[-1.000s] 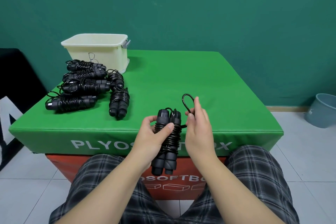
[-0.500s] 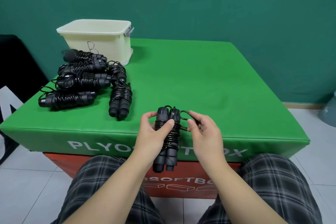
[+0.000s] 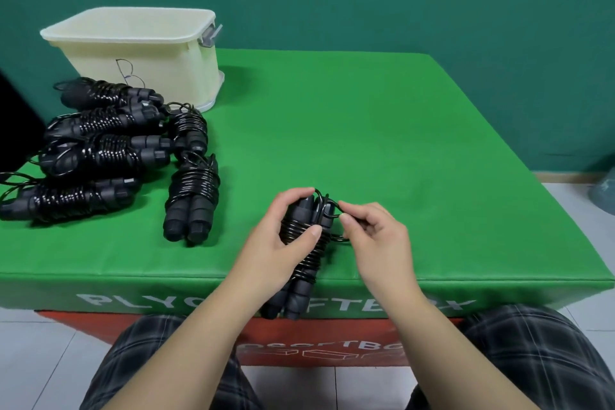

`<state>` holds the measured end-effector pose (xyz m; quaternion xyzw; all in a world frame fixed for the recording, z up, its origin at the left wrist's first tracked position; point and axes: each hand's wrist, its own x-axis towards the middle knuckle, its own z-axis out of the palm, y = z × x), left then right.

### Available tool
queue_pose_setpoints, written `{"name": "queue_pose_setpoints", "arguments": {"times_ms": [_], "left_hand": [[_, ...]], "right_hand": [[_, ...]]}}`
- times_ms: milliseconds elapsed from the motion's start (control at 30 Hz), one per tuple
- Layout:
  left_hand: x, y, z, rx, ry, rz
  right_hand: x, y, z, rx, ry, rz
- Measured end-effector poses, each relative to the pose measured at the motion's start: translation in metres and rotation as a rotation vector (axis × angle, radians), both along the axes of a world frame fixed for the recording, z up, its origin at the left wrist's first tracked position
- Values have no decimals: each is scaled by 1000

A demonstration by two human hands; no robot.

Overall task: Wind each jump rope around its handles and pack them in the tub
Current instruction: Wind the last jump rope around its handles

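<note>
Left hand grips wound jump rope at near edge of green plyo box, handles side by side. Right hand pinches the last cord loop at handle tops. Six wound ropes lie left, just before cream tub; tub interior not visible

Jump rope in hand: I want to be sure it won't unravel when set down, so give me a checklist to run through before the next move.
1. Handles held together: ok, the left hand grips the jump rope around both.
2. Coils snug on the handles: ok, they sit close.
3. Loose end secured: not ok, the right hand pinches the end loop at the handle tops.
4. Space beside the wound ropes: ok, bare green box top.
5. Tub reachable: ok, upright, far left.
6. Tub contents: cannot tell.
</note>
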<state>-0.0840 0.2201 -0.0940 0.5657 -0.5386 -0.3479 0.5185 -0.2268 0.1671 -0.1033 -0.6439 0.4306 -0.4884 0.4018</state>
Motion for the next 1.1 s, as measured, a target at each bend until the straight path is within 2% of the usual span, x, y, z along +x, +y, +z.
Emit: {"name": "queue_pose_setpoints", "arguments": {"times_ms": [200, 467, 667, 733, 833, 900, 967, 1100], "left_hand": [[7, -12, -5, -16, -24, -33], [16, -13, -14, -23, 16, -46], [19, -12, -18, -40, 21, -44], [20, -11, -17, -37, 20, -43], [19, -9, -16, -41, 12, -26], [19, -8, -18, -12, 72, -9], [19, -8, -21, 21, 141, 2], [18, -10, -22, 25, 177, -10]], "right_hand": [[7, -12, -10, -207, 124, 71], [20, -18, -9, -151, 60, 66], [26, -10, -2, -338, 241, 27], [23, -11, 2, -218, 183, 57], [20, -14, 5, 143, -15, 112], [21, -12, 4, 242, -135, 104], [23, -8, 3, 140, -109, 80], [20, -10, 1, -141, 87, 100]]}}
